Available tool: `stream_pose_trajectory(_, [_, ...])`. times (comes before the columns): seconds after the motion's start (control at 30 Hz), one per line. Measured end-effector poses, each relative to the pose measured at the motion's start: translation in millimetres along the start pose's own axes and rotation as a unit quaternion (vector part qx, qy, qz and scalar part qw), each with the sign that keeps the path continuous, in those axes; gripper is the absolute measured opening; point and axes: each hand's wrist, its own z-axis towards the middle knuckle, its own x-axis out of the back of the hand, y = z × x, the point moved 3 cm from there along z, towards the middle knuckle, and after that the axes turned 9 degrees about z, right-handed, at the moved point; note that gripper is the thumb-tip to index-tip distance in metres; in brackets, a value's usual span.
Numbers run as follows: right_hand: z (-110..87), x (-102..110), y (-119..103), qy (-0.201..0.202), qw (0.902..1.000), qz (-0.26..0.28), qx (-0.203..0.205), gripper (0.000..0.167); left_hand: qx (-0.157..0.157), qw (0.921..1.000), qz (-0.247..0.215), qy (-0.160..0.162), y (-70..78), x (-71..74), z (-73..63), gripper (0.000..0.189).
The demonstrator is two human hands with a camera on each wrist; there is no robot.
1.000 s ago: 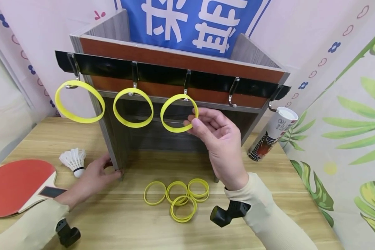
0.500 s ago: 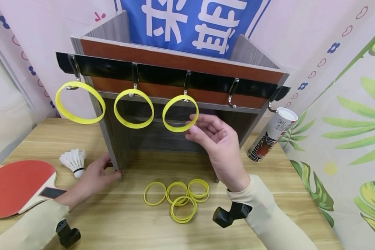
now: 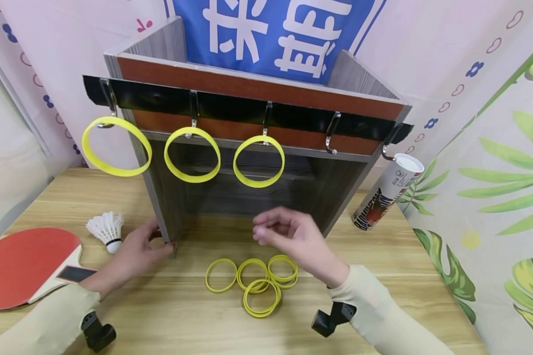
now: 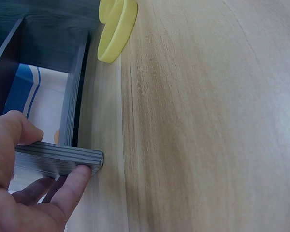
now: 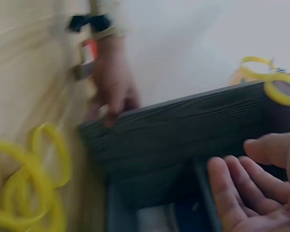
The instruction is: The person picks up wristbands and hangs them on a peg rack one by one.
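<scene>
Three yellow rings hang from the left three hooks of a black strip on a grey wooden shelf unit: a left ring, a middle ring and a third ring. My left hand grips the lower front edge of the unit's left side panel, thumb on one face and fingers on the other. My right hand hovers below the third ring with loosely bent fingers and holds nothing. Several more yellow rings lie overlapping on the table below it, and a single ring sits beside them.
Two hooks at the right, including this one, bear no ring. A shuttlecock tube stands right of the unit. A shuttlecock and a red table tennis bat lie on the wooden table at the left.
My right hand has let go of the third ring, which now hangs free on its hook, and has moved down toward the rings on the table. My left hand has stayed in place.
</scene>
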Motion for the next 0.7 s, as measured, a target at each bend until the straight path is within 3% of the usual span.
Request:
stream_pose_trajectory(0.17, [-9.3, 1.1, 27.8, -0.063, 0.9876, -0.135, -0.049, 0.017, 0.005, 1.0, 0.008, 0.001, -0.6, 0.6, -0.1, 0.068])
stream_pose_trajectory(0.27, [-14.2, 3.3, 42.7, -0.097, 0.9769, -0.177, -0.069, 0.016, 0.002, 1.0, 0.006, 0.002, -0.5, 0.6, 0.2, 0.067])
stream_pose_trajectory(0.43, [-21.1, 6.3, 59.3, -0.138, 0.9657, -0.2, -0.091, 0.015, -0.002, 1.0, -0.001, -0.001, -0.3, -0.6, 0.3, 0.066])
stream_pose_trajectory(0.7, [-26.7, 7.9, 72.9, -0.167, 0.9533, -0.216, -0.129, 0.008, -0.002, 1.0, -0.004, -0.001, -0.1, -0.5, -0.7, 0.066])
